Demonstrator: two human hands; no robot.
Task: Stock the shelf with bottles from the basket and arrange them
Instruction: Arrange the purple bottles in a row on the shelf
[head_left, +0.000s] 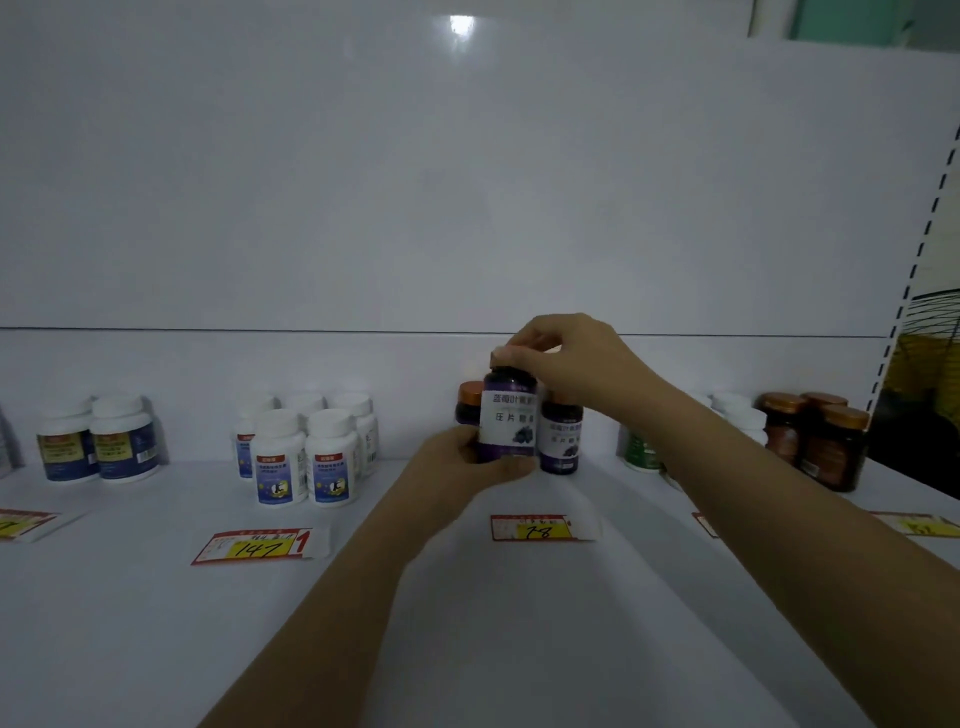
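- head view: the purple bottle (508, 421) is upright, long axis vertical, label facing the camera, held between both hands toward the back of the shelf (156, 623).
- the right hand (561, 364) sits on top of it, curled fingertips pinching the cap.
- the left hand (467, 460) wraps the lower body from below and from the left, with the thumb across the front under the label.
- the left hand hides the base, so i cannot tell whether the bottle is on the shelf board or just above it.
- just right of the grip stands a second purple bottle (561, 439) with the same label, upright, very close to the held one; i cannot tell if they touch.
- behind the grip and slightly left, a dark bottle with a brown cap (469, 402) peeks out.
- nearer the camera than the grip lies the price tag marked 78 (535, 529), so the held bottle is in that tag's lane.
- judgement: the coming move looks like a short set-down straight below the grip, squaring the bottle beside its twin.
- both hands are equally near. the top hand likely keeps the axis vertical while the lower one steers the base.
- the main risk is nudging the neighbour on the right.
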